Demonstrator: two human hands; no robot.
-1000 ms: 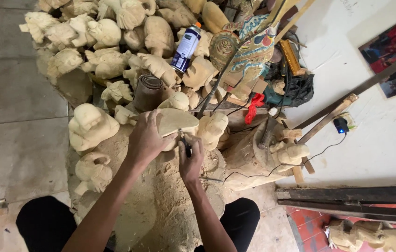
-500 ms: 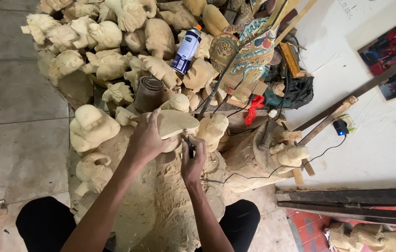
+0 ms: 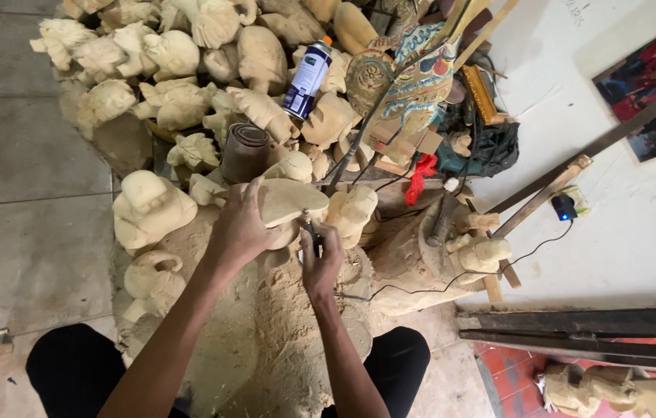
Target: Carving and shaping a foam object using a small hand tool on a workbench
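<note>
left hand (image 3: 241, 226) fingers clamped on pale wood carving (image 3: 288, 203), frame centre | right hand (image 3: 320, 259) fingers closed round small dark tool (image 3: 311, 232) | carving likely stiff, light, dusty; grip its broad body

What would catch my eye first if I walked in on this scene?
Probably the heap of pale carved wooden figures filling the upper left, with a blue and white spray can lying among them. At centre, the left hand grips a pale wooden piece while the right hand holds a small dark tool against it, above a mound of sawdust.
</note>
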